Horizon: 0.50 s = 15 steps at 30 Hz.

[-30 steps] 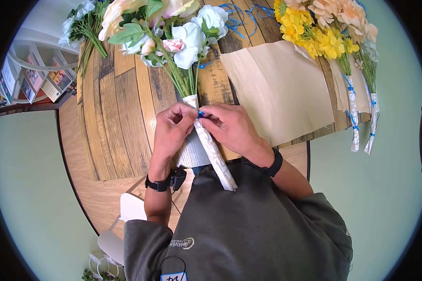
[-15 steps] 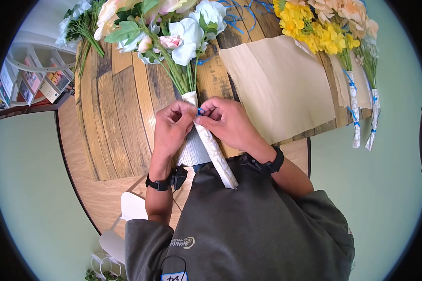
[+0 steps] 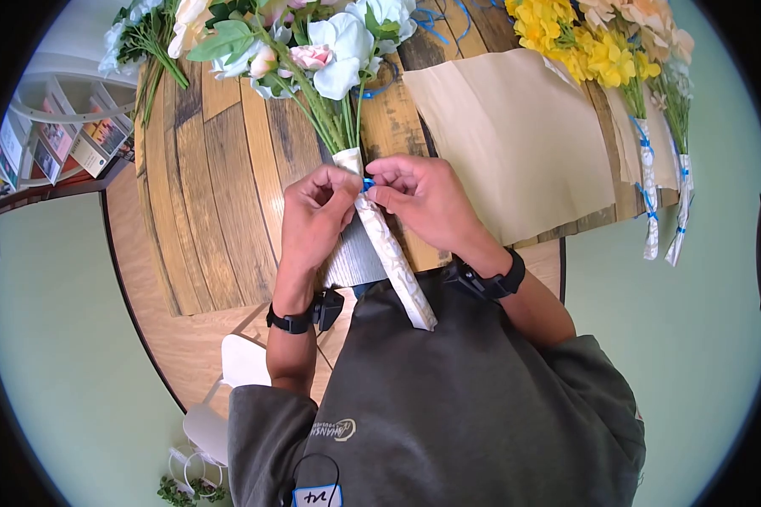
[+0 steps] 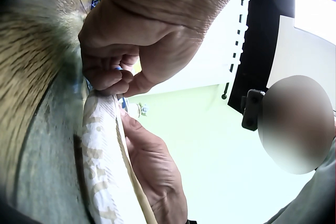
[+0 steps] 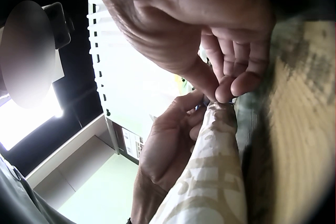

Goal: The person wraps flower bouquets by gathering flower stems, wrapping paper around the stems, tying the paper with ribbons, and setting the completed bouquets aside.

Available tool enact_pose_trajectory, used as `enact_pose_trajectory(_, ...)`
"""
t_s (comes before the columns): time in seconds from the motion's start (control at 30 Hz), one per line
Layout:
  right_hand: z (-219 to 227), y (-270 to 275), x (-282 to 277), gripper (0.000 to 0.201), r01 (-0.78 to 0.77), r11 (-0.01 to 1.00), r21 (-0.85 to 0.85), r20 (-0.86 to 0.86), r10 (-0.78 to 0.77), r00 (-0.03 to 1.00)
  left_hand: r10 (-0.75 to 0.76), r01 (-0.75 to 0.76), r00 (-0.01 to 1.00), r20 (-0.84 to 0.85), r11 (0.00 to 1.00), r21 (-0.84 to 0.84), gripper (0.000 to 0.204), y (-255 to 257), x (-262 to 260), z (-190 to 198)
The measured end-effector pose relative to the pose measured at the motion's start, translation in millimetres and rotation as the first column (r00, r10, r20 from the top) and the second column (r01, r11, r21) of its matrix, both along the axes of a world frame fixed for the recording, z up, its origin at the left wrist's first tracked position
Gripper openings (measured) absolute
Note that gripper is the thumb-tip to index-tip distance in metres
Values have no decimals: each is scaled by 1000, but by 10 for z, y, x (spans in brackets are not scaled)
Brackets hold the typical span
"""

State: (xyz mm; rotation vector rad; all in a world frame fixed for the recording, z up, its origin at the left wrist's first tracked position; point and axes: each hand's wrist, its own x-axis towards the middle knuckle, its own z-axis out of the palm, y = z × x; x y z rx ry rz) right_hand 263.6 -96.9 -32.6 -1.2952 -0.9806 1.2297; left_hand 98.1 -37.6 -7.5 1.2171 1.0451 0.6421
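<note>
Ribbon (image 3: pixel 368 184) pinched by left hand (image 3: pixel 311 226) and right hand (image 3: pixel 438 201), tie apparently unfinished; bouquet (image 3: pixel 336 61) just beyond them, stems (image 3: pixel 341 131) already sleeved in patterned paper (image 3: pixel 386 249); yellow bouquet (image 3: pixel 610 64), ribbon-tied, farther right.

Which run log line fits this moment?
left hand: pinches thin blue ribbon | right hand: pinches ribbon | ribbon: near top of white patterned paper wrap around green stems

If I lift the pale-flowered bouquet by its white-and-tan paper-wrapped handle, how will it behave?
Probably head-heavy: broad pale blooms crown a slim handle. The handle looks fairly stiff, running straight to its lower end. The thin green stems might flex slightly.
</note>
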Motion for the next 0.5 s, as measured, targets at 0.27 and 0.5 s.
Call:
enact_pose_trajectory(0.27,203,20,227,23,-182,981,-70,219,193,957,-27,28,999,22,1000,-8,12,12,-54,-16)
enact_pose_trajectory(0.5,271,30,345,16,-352,936,21,632,260,730,3,-8,998,68,997,71,15,36,-139,-83)
